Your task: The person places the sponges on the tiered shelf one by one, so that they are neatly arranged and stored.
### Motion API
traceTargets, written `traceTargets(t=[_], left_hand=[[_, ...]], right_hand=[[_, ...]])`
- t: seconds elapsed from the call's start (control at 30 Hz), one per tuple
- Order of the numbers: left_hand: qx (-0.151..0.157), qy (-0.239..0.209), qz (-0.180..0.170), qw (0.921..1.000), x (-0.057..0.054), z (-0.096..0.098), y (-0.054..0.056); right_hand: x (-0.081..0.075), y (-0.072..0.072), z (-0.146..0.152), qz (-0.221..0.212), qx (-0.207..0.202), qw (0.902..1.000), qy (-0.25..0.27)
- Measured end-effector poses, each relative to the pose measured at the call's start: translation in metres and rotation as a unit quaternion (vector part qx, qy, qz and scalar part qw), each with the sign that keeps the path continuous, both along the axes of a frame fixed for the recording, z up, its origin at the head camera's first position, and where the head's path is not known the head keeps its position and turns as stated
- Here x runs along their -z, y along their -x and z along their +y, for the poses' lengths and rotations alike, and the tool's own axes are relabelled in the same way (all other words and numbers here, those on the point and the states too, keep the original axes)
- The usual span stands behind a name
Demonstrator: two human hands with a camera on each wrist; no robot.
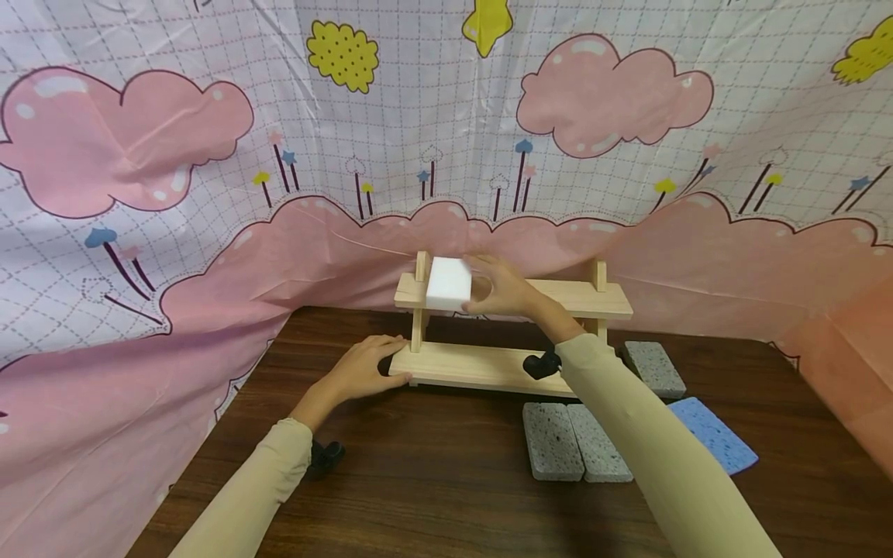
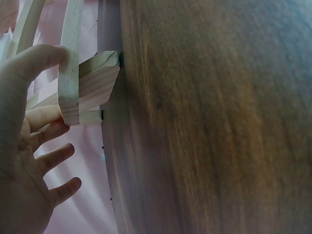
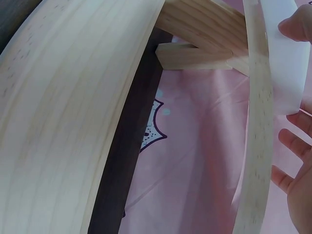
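Note:
A two-tier wooden shelf (image 1: 481,368) stands against the cloth backdrop. On the left part of its upper board (image 1: 572,294) is a white, brick-shaped sponge block (image 1: 449,280). My right hand (image 1: 505,287) holds the block from its right side, with the thumb (image 3: 297,27) on one face and a fingertip at its end in the right wrist view. At the lower board's left end, my left hand (image 1: 363,368) grips the wood between thumb (image 2: 46,56) and forefinger, its other fingers spread apart.
Two grey speckled sponges (image 1: 553,442) lie side by side on the dark wooden table (image 1: 418,465) in front of the shelf. Right of it are another grey sponge (image 1: 654,368) and a blue sponge (image 1: 711,434). A pink-and-white patterned cloth (image 1: 432,116) hangs close behind.

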State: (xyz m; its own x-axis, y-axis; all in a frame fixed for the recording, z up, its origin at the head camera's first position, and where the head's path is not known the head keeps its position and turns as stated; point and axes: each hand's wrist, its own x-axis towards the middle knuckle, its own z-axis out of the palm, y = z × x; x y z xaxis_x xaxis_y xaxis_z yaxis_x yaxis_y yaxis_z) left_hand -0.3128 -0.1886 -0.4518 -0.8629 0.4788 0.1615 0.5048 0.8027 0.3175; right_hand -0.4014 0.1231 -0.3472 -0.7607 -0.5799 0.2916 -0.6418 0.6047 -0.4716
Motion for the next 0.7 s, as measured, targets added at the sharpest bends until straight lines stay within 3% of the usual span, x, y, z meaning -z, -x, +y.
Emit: traceTargets(t=[0.7], left_hand=[[-0.005,0.000,-0.003,1.0000,0.0033,-0.0003,0.0027]], right_hand=[[0.0020,-0.0008,-0.0011,0.012,-0.007,0.9999,0.005]])
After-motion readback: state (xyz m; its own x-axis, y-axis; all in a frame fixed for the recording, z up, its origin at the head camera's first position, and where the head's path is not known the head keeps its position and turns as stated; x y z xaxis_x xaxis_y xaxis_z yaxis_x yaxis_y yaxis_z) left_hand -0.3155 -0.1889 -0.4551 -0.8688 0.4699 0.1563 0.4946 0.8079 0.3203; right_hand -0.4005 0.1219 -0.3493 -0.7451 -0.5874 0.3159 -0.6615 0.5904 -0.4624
